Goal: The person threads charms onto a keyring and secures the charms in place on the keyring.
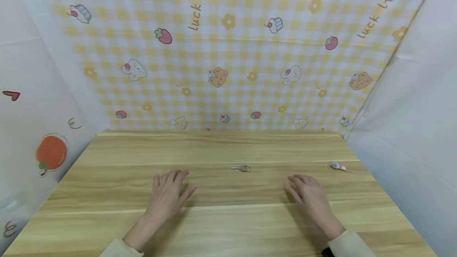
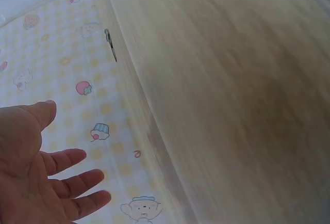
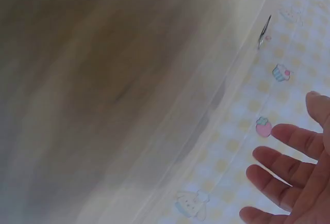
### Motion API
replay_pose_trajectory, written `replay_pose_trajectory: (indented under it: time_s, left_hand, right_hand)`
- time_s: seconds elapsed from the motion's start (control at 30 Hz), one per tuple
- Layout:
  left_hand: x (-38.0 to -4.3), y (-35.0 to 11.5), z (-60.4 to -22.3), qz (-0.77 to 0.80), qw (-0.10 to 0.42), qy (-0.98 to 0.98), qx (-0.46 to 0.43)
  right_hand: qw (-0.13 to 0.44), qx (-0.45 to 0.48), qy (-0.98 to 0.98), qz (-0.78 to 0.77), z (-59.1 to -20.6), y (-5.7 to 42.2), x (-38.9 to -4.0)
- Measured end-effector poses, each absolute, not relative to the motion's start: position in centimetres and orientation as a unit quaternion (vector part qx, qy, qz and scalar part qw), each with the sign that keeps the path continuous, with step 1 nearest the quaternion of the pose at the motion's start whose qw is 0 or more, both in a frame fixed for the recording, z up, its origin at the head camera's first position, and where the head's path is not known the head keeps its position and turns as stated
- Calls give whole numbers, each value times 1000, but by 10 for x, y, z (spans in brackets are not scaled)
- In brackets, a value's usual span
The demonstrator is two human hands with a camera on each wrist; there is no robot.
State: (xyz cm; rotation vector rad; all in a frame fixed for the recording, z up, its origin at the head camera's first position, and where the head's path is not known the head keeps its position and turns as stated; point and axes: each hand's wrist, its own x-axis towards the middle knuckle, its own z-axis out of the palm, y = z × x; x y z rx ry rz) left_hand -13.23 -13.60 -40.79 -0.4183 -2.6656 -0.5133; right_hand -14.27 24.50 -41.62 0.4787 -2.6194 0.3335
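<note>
Head view's mostly yellow checked cloth (image 1: pixel 228 50) on the far side, then a wooden table (image 1: pixel 221 229). Left hand (image 1: pixel 167 193) and right hand (image 1: pixel 310 195) are both relaxed, fingers loosely spread. Little charm (image 1: pixel 338 166) sits off to the right, farther out than the right hand. Key (image 1: pixel 241 168) with a ring (image 1: pixel 248 168) lies around the middle, a bit farther than both hands.

Outstretched left hand (image 2: pixel 32 175), apparently a small key (image 2: pixel 110 42), wooden tabletop (image 2: pixel 221 95), checked cloth (image 2: pixel 56 74)
</note>
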Motion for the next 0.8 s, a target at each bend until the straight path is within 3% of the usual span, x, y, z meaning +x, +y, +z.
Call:
replay_pose_trajectory:
  time_s: [0.2, 0.5, 0.8]
  left_hand:
    - [-139, -129, -409, -236, 151, -948, -152]
    - [-162, -111, -411, -330, 64, -929, -153]
    - [-184, -87, -416, -366, 42, -917, -151]
  right_hand:
    - [221, 162, -951, 142, -413, 266, -138]
    - [150, 96, -968, 178, -406, 312, -141]
    - [197, 94, -961, 170, -406, 352, -155]
